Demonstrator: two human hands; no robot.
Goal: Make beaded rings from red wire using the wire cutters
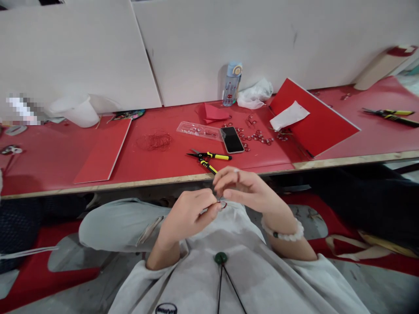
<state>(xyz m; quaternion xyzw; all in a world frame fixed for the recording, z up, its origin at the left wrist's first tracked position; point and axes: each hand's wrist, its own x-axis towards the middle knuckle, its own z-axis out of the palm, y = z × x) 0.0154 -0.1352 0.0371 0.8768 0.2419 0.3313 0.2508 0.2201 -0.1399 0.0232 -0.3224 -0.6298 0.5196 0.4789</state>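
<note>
Above my lap, just off the table's front edge, my left hand (193,213) pinches a small dark red ring (224,205) between thumb and forefinger. My right hand (245,188) is curled over from the other side, its fingertips close to the ring; anything between them is too small to make out. On the table beyond the hands lie pliers (214,155) with black and yellow handles, their jaws apart. Behind them are a phone (232,140), a clear plastic tray (198,130) with small pieces in it, and several loose small red rings (260,137).
A tangle of red wire (153,141) lies left of the tray. Red boards flank the work area, one at left (104,152), one propped at right (322,124). A water bottle (231,85) and plastic bag (255,93) stand behind. More pliers (391,114) lie far right.
</note>
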